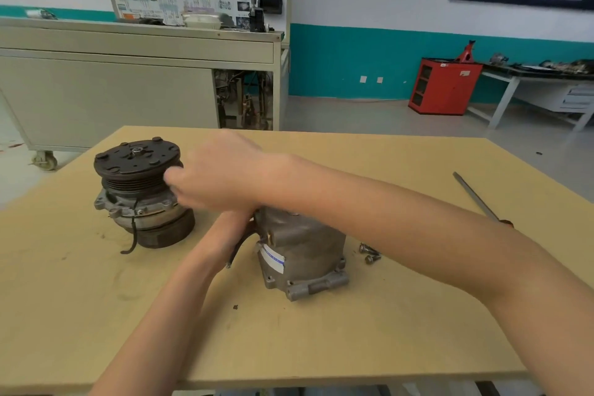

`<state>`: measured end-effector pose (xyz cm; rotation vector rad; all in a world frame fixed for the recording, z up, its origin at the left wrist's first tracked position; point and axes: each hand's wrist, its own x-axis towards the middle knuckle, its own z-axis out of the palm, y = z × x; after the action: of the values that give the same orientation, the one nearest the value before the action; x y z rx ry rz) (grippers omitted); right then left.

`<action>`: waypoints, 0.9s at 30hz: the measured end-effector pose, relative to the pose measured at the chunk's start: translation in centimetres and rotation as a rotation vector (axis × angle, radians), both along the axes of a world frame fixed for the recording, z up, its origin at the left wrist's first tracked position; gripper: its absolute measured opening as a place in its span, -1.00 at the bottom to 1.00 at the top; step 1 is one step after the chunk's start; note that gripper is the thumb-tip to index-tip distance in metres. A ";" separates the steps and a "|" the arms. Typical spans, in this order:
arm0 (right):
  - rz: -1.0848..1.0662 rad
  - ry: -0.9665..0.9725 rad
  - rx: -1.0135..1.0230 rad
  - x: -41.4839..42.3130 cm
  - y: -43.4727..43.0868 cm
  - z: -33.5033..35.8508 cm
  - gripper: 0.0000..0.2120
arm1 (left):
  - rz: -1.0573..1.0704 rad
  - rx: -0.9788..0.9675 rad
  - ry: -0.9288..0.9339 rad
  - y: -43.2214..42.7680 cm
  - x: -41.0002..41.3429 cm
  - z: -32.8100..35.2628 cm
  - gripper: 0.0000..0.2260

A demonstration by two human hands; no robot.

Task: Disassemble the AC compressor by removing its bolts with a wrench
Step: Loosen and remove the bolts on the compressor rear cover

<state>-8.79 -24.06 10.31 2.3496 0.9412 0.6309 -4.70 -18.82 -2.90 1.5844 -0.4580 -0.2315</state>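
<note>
Head view shows the compressor housing (302,251) upright on the table (321,347), cast metal, likely heavy, rigid and best gripped round its broad sides, while the blurred right hand (218,177) hovers by the pulley half (138,190), covering the left hand (236,228); neither grip is discernible.

The right forearm, bare, comes in over the surface's near right corner and stretches across toward the far left. The right grip (221,173) hangs above the surface with its back up, blurred; one digit points left, and how the other fingers lie cannot be told. The left forearm, also bare, rises from the near edge. The left grip (236,223) lies under the right wrist, mostly hidden.
</note>
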 end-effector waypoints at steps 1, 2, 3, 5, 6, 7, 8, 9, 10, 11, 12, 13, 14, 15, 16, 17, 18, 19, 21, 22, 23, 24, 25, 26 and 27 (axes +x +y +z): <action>0.042 -0.014 -0.008 -1.9 -0.1 -0.3 -0.79 | 0.005 0.024 -0.026 0.0 -0.1 -0.2 -0.72; 0.081 -0.036 0.009 -3.7 -0.6 -0.7 -0.83 | 0.004 0.032 -0.039 0.1 -0.2 -0.2 -0.71; 0.161 -0.060 0.085 -5.2 -1.3 -1.3 -0.84 | -0.006 0.028 -0.042 0.2 -0.3 -0.1 -0.71; 0.439 -0.108 0.350 -7.6 -3.7 -2.6 -0.83 | -0.025 0.025 -0.044 0.1 -0.2 0.3 -0.71; 0.524 -0.155 0.426 -8.7 -5.2 -3.1 -0.81 | -0.036 0.014 -0.051 0.1 -0.2 0.5 -0.72; 0.554 -0.207 0.454 -9.9 -6.6 -3.4 -0.78 | -0.050 -0.007 -0.036 0.1 -0.2 0.6 -0.75; 0.557 -0.244 0.468 -11.0 -8.2 -3.7 -0.77 | -0.066 -0.029 0.002 0.1 -0.2 0.7 -0.78; 0.534 -0.261 0.490 -12.1 -9.8 -4.0 -0.76 | -0.076 -0.043 0.041 0.0 -0.2 0.7 -0.79; 0.498 -0.280 0.541 -13.0 -11.4 -4.5 -0.73 | -0.081 -0.053 0.065 0.0 -0.1 0.7 -0.79; 0.445 -0.291 0.623 -13.7 -13.1 -5.1 -0.70 | -0.082 -0.054 0.070 0.0 -0.1 0.6 -0.80; 0.376 -0.304 0.731 -14.2 -14.7 -5.7 -0.67 | -0.079 -0.059 0.070 0.0 0.0 0.6 -0.81; 0.287 -0.318 0.853 -14.5 -16.2 -6.1 -0.68 | -0.079 -0.067 0.071 0.0 -0.1 0.6 -0.80; 0.193 -0.337 0.974 -14.5 -17.5 -6.3 -0.72 | -0.078 -0.077 0.077 0.0 0.0 0.6 -0.77; 0.098 -0.350 1.091 -14.2 -18.8 -6.4 -0.76 | -0.078 -0.080 0.079 0.0 0.0 0.6 -0.75; 0.002 -0.346 1.206 -13.7 -19.9 -6.3 -0.77 | -0.080 -0.079 0.079 0.0 0.0 0.5 -0.76; -0.084 -0.320 1.317 -12.8 -21.0 -6.0 -0.78 | -0.081 -0.072 0.078 -0.1 0.1 0.5 -0.78; -0.158 -0.278 1.414 -11.7 -21.9 -5.7 -0.78 | -0.082 -0.069 0.077 -0.1 0.0 0.5 -0.78; -0.226 -0.229 1.482 -10.2 -22.7 -5.3 -0.78 | -0.081 -0.068 0.073 -0.1 0.1 0.5 -0.78; -0.369 -0.128 1.525 -6.5 -23.8 -4.2 -0.77 | -0.077 -0.068 0.067 -0.1 0.0 0.5 -0.79; -0.438 -0.083 1.488 -4.4 -24.0 -3.7 -0.76 | -0.077 -0.070 0.067 -0.1 0.0 0.5 -0.80; -0.495 -0.038 1.421 -2.2 -23.8 -3.1 -0.76 | -0.076 -0.074 0.068 -0.1 -0.1 0.5 -0.80; -0.535 0.012 1.354 -0.1 -23.4 -2.7 -0.78 | -0.075 -0.081 0.067 -0.2 -0.1 0.5 -0.81; -0.560 0.068 1.293 2.0 -22.7 -2.2 -0.82 | -0.075 -0.091 0.068 -0.2 -0.1 0.4 -0.81; -0.569 0.129 1.228 4.0 -21.6 -1.7 -0.83 | -0.074 -0.102 0.073 -0.2 -0.1 0.4 -0.81; -0.567 0.192 1.158 5.7 -20.2 -1.1 -0.84 | -0.075 -0.111 0.077 -0.2 -0.2 0.4 -0.81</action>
<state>-3.05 -44.29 9.19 3.4977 -0.2020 0.8364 -4.85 -19.03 -2.52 1.4460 -0.4630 -0.3178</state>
